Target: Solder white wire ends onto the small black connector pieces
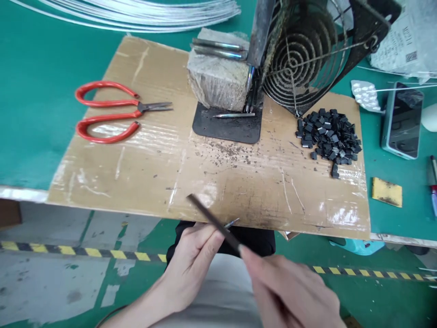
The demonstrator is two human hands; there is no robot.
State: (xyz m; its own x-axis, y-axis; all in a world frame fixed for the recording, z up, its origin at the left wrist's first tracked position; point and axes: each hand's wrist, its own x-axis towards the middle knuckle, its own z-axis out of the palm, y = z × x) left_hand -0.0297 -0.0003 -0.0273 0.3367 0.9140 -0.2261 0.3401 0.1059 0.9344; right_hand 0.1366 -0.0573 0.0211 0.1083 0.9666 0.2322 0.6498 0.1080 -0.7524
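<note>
In front of my lap, at the near edge of the table, my left hand (194, 264) is closed, pinching a thin pointed metal soldering tip (233, 222). Only the end of that tip shows past my fingers. My right hand (293, 287) grips a dark flat file (208, 215), which slants up to the left and crosses the tip close to my left thumb. Whether the file touches the tip I cannot tell. Farther back, a loose soldering tip (234, 115) lies on a black base plate (225, 132), below a worn grey block (218, 73) carrying metal rods (220, 49).
Red-handled scissors (112, 103) lie on the cardboard sheet (136, 182) at left. A caged fan (293, 68) leans behind a pile of small black parts (329, 134). On the right are a phone (403, 120) and a yellow sponge (387, 192). Coiled wire (136, 17) lies at the back.
</note>
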